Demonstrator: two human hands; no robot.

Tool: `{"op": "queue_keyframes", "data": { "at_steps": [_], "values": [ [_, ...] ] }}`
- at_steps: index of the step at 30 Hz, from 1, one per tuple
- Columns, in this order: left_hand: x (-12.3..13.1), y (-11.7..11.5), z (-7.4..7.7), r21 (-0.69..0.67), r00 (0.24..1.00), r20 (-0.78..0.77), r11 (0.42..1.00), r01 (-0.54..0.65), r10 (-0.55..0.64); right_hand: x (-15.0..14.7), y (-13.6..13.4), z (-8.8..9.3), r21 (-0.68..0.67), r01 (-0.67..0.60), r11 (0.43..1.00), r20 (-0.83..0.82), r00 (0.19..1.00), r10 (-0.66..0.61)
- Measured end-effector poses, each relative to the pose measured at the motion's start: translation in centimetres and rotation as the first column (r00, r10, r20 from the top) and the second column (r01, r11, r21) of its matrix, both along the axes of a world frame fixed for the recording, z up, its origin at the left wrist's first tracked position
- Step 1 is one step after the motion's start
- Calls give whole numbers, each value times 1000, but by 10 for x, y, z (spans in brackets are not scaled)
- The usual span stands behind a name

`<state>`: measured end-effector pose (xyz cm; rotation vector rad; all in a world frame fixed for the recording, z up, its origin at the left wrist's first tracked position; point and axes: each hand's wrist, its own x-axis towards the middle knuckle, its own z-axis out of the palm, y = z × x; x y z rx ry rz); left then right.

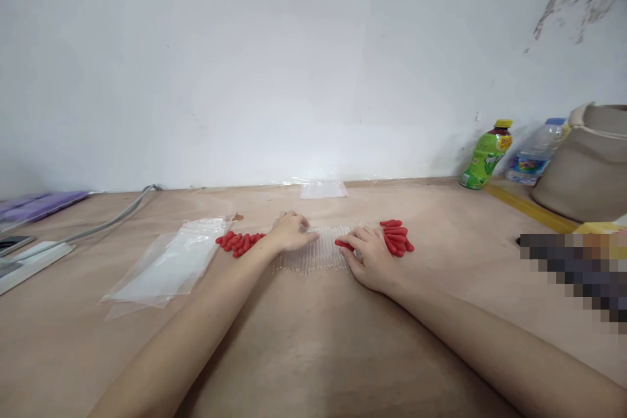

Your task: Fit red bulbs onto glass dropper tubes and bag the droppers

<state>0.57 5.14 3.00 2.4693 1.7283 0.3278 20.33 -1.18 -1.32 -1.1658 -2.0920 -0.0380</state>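
Note:
A row of thin clear tubes (321, 253), like glass dropper pipettes, lies side by side on the wooden table. My left hand (290, 232) rests over the left end of the row, fingers apart and bent a little, with nothing visible in them. Between the thumb and fingers of my right hand (371, 255) is a red rubber bulb (345, 245), held at the right end of the row. Several more red bulbs lie in a pile (240, 243) left of my left hand. Another group of them (398, 238) fans out just beyond my right hand, partly hidden by it.
Clear plastic bags (169, 268) lie at the left, and a small one (323, 190) sits by the wall. A grey cable (115, 217) runs to a power strip (36, 264). A green bottle (486, 157), a water bottle (533, 153) and a beige container (580, 163) stand back right.

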Motion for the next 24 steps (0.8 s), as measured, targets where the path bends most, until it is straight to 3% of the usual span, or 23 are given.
{"op": "queue_keyframes", "data": {
  "at_steps": [5, 9, 18, 24],
  "values": [
    [-2, 14, 10, -221, 1000, -12, 975, 4, -6, -1, 0, -1, 9, -2, 1000, 1, 1000, 2],
    [-6, 17, 13, -361, 996, 84, 933, 21, 10, -1, 1, -1, 13, -5, 1000, -1, 1000, 5],
    [-6, 21, 11, -414, 970, 235, 909, 42, 62, -2, 1, 0, 11, -11, 1000, 0, 1000, 11],
    [-3, 6, 28, -388, 921, 379, 919, 69, 91, -2, 2, -2, 12, -5, 1000, -13, 1000, 5]
  ]
}}
